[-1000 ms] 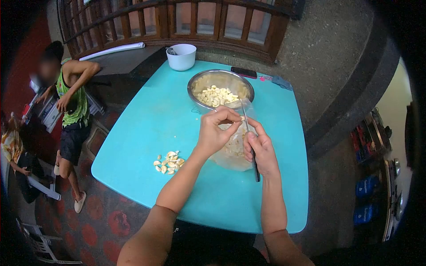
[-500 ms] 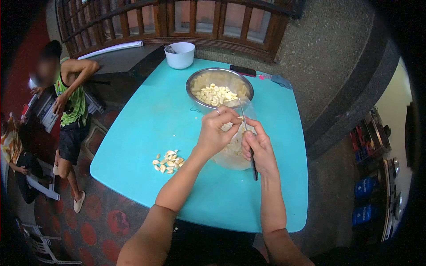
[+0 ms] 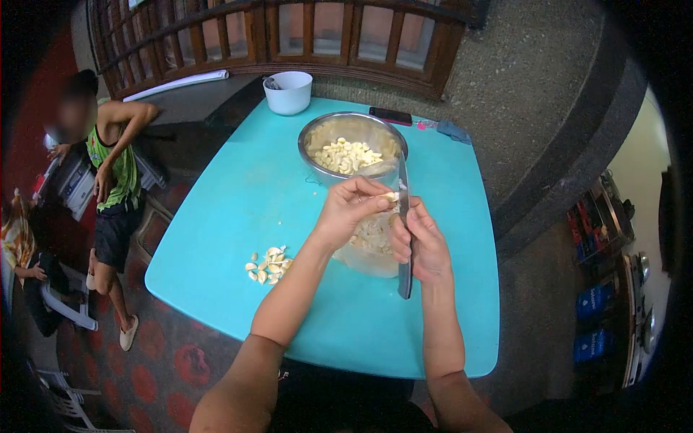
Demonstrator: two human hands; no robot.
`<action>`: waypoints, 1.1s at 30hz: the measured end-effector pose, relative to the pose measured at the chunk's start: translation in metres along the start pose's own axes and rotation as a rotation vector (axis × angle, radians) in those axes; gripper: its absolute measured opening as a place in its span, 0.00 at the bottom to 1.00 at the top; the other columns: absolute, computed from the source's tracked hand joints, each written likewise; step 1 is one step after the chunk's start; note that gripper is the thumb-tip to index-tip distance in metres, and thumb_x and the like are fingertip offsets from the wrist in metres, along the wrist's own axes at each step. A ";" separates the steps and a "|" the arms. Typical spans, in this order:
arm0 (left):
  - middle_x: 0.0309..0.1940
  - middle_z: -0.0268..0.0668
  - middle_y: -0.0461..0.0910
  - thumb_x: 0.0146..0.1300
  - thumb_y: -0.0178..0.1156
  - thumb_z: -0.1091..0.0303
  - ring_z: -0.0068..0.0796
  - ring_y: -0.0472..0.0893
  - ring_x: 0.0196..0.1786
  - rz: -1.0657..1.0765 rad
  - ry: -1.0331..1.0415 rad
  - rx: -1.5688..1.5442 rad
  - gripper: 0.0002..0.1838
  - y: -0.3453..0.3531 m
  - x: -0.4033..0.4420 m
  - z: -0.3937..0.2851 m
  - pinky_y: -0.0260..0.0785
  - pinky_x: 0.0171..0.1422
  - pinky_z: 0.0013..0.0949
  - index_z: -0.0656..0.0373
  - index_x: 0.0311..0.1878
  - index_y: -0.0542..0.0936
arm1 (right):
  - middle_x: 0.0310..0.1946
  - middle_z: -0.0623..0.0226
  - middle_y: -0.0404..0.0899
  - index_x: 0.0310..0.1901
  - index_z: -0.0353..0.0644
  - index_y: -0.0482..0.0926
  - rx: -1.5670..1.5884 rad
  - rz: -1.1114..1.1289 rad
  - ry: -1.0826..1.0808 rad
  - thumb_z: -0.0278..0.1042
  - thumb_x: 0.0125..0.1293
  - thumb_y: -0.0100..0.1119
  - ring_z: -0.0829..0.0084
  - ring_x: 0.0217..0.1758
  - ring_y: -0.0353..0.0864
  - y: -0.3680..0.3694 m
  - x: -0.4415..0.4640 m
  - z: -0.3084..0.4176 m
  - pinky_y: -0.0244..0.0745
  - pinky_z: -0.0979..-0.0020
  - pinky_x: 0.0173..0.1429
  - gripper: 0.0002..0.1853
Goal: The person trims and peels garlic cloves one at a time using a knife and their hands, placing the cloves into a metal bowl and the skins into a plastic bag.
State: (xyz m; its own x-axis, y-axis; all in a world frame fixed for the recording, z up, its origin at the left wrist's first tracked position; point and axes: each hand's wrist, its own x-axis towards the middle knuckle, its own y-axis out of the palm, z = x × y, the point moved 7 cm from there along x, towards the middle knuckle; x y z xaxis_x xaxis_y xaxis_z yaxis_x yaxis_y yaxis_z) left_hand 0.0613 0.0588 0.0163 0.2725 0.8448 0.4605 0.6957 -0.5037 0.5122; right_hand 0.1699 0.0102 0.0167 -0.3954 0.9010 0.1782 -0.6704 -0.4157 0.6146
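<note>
My left hand [image 3: 350,209] pinches a garlic clove [image 3: 390,196] between thumb and fingers. Wrapped round the dark handle of a knife [image 3: 404,209] is my right hand [image 3: 421,242], its blade pointing up and away, right beside the clove. Beneath both hands sits a translucent plastic container [image 3: 368,261] with pale peelings in it. Behind them a steel bowl [image 3: 310,163] holds many peeled garlic cloves [image 3: 348,156]. Left of my left forearm, a small pile of unpeeled garlic cloves [image 3: 273,264] lies on the turquoise table [image 3: 216,216].
A white bowl [image 3: 290,94] with something dark in it stands at the table's far left corner. A dark phone [image 3: 390,115] and a bluish cloth [image 3: 453,131] lie along the far edge. A person in a green top [image 3: 115,159] stands at the left, with another person partly visible behind.
The knife has turned so more of its flat side shows. The clove in my left hand shows more plainly at the blade. The view has shifted slightly.
</note>
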 end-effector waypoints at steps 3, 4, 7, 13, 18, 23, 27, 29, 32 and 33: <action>0.39 0.39 0.80 0.58 0.62 0.78 0.26 0.80 0.42 0.011 -0.171 -0.264 0.07 0.000 -0.001 0.014 0.75 0.51 0.29 0.63 0.39 0.76 | 0.20 0.74 0.61 0.52 0.48 0.65 0.115 0.064 0.006 0.40 0.71 0.48 0.83 0.16 0.61 0.008 -0.001 -0.003 0.57 0.81 0.18 0.12; 0.39 0.39 0.80 0.58 0.62 0.78 0.26 0.81 0.42 0.013 -0.204 -0.308 0.08 0.001 -0.002 0.016 0.75 0.51 0.29 0.63 0.40 0.76 | 0.20 0.74 0.62 0.52 0.48 0.65 0.056 0.023 -0.021 0.39 0.71 0.48 0.83 0.16 0.61 0.007 -0.001 -0.002 0.57 0.81 0.18 0.12; 0.37 0.38 0.81 0.58 0.63 0.76 0.24 0.81 0.42 -0.082 -0.155 0.050 0.08 -0.004 -0.001 0.008 0.75 0.50 0.28 0.63 0.39 0.76 | 0.19 0.75 0.63 0.53 0.46 0.66 -0.154 -0.083 -0.100 0.38 0.70 0.48 0.84 0.16 0.61 0.000 -0.002 0.001 0.57 0.81 0.19 0.13; 0.36 0.39 0.81 0.59 0.62 0.74 0.25 0.81 0.39 -0.095 -0.028 0.280 0.07 0.005 -0.004 -0.012 0.75 0.50 0.30 0.64 0.39 0.79 | 0.18 0.76 0.65 0.53 0.43 0.67 -0.314 -0.136 -0.145 0.36 0.70 0.50 0.86 0.17 0.63 0.006 -0.002 0.000 0.57 0.82 0.19 0.13; 0.40 0.40 0.81 0.59 0.61 0.74 0.27 0.81 0.43 -0.154 -0.099 0.035 0.10 -0.008 -0.002 0.000 0.75 0.52 0.34 0.64 0.44 0.79 | 0.18 0.76 0.64 0.54 0.44 0.66 -0.296 -0.144 -0.154 0.36 0.70 0.50 0.86 0.16 0.62 0.005 -0.002 -0.002 0.57 0.82 0.19 0.14; 0.40 0.38 0.81 0.59 0.63 0.73 0.26 0.79 0.46 -0.196 -0.107 0.083 0.15 -0.013 0.001 -0.013 0.74 0.52 0.29 0.65 0.50 0.78 | 0.18 0.76 0.64 0.56 0.44 0.66 -0.342 -0.178 -0.105 0.34 0.70 0.49 0.86 0.16 0.60 -0.001 -0.002 0.000 0.56 0.82 0.19 0.15; 0.39 0.37 0.81 0.57 0.63 0.76 0.26 0.80 0.47 -0.106 -0.029 0.297 0.16 -0.005 0.001 -0.023 0.74 0.52 0.28 0.66 0.50 0.78 | 0.17 0.77 0.62 0.63 0.47 0.62 -0.506 -0.191 -0.023 0.34 0.70 0.47 0.86 0.15 0.59 -0.009 -0.004 0.004 0.54 0.82 0.19 0.20; 0.39 0.37 0.80 0.55 0.64 0.78 0.26 0.80 0.46 -0.075 -0.016 0.324 0.16 -0.005 0.001 -0.021 0.75 0.52 0.27 0.67 0.48 0.78 | 0.17 0.78 0.60 0.65 0.49 0.59 -0.483 -0.157 -0.042 0.35 0.71 0.45 0.87 0.15 0.57 -0.001 -0.006 0.008 0.54 0.82 0.19 0.22; 0.40 0.38 0.79 0.52 0.65 0.81 0.25 0.80 0.44 -0.075 -0.043 0.313 0.14 -0.009 0.000 -0.016 0.75 0.51 0.26 0.68 0.44 0.79 | 0.17 0.79 0.58 0.66 0.51 0.58 -0.450 -0.116 -0.001 0.36 0.72 0.42 0.87 0.16 0.56 0.009 -0.009 0.010 0.54 0.83 0.20 0.22; 0.40 0.38 0.78 0.51 0.66 0.82 0.25 0.80 0.43 -0.077 -0.024 0.327 0.13 -0.008 0.000 -0.018 0.76 0.50 0.26 0.68 0.42 0.80 | 0.17 0.79 0.58 0.66 0.51 0.58 -0.439 -0.104 0.023 0.36 0.72 0.42 0.87 0.16 0.56 0.011 -0.009 0.009 0.54 0.83 0.20 0.22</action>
State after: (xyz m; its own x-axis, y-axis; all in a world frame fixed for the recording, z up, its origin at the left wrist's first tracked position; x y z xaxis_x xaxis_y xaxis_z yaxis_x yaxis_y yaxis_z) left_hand 0.0439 0.0593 0.0247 0.2237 0.8842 0.4101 0.8904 -0.3565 0.2830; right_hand 0.1718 -0.0013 0.0283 -0.3223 0.9399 0.1127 -0.9081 -0.3406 0.2436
